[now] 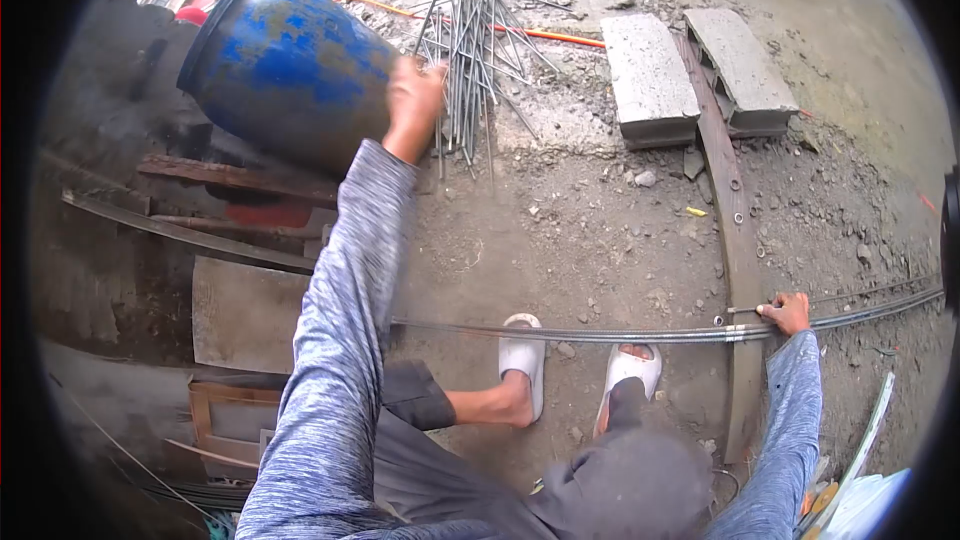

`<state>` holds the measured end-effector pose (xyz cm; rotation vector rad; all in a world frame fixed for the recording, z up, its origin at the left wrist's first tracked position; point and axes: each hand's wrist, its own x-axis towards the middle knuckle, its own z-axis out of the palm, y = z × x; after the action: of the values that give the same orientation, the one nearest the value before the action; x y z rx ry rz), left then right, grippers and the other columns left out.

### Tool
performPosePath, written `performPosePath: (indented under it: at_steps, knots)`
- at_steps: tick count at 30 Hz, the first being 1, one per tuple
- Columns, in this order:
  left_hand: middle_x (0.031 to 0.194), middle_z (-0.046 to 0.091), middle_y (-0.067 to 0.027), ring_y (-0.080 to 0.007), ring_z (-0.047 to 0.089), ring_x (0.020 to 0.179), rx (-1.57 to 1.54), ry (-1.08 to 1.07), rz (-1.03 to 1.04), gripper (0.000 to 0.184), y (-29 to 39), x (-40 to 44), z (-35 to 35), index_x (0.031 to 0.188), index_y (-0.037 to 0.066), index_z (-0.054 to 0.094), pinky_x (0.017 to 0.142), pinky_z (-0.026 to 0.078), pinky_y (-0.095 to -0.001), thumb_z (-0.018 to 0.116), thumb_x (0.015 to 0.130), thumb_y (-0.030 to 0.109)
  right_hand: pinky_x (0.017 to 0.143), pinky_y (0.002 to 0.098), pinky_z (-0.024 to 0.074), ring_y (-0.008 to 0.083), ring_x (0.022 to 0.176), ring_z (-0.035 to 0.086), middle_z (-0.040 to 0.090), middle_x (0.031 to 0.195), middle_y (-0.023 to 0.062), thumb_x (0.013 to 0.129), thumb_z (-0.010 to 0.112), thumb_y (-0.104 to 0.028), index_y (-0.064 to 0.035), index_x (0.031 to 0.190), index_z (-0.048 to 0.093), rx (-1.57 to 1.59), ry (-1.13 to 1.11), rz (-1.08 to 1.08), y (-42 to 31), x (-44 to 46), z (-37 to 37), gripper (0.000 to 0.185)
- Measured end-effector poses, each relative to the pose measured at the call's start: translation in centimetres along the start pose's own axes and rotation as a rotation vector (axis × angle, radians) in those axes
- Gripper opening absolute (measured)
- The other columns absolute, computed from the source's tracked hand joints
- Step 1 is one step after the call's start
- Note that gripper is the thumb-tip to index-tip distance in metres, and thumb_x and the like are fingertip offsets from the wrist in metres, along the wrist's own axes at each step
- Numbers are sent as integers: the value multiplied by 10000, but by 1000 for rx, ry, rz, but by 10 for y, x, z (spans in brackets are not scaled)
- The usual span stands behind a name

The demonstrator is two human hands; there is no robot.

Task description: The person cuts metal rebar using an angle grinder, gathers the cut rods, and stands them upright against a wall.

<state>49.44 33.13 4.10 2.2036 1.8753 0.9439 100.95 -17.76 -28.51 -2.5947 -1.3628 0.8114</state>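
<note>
My right hand [786,312] is closed on the end of a thin steel rod [745,310], over a wooden plank [738,270] with metal rings or studs along it. Right beside it, a bundle of long steel rods [640,336] crosses the plank and runs over my feet's front. My left hand [414,105] is stretched forward, smeared by motion, next to a blue barrel [310,60]. A thin rod runs up from near its fingers, but whether it is held I cannot tell. Beyond that hand lies a loose pile of short steel rods [470,70].
Two grey concrete blocks [650,75] flank the plank's far end. An orange hose or cord [550,36] passes behind the pile. Wooden boards [250,315] are stacked at the left. My feet in light slippers [522,350] stand on gritty ground [600,240].
</note>
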Motion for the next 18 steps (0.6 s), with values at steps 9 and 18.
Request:
performPosePath:
  at_steps: [9, 18]
  knots:
    - [1090, 704, -249, -426, 663, 1068, 34, -1271, 108, 516, -72, -400, 105, 1166, 4, 687, 903, 526, -488, 674, 925, 460, 956, 427, 393, 341, 999, 561, 689, 915, 164, 667, 813, -570, -42, 786, 710, 36, 39, -54, 0, -4, -1, 551]
    - [767, 716, -109, -153, 628, 688, -308, -1239, -68, 302, -113, -413, 126, 905, -58, 718, 638, 512, -340, 821, 818, 212, 1093, 507, 325, 359, 1267, 503, 637, 1236, 164, 737, 671, -744, -106, 1181, 682, -119, -61, -47, -16, -15, -21, 777]
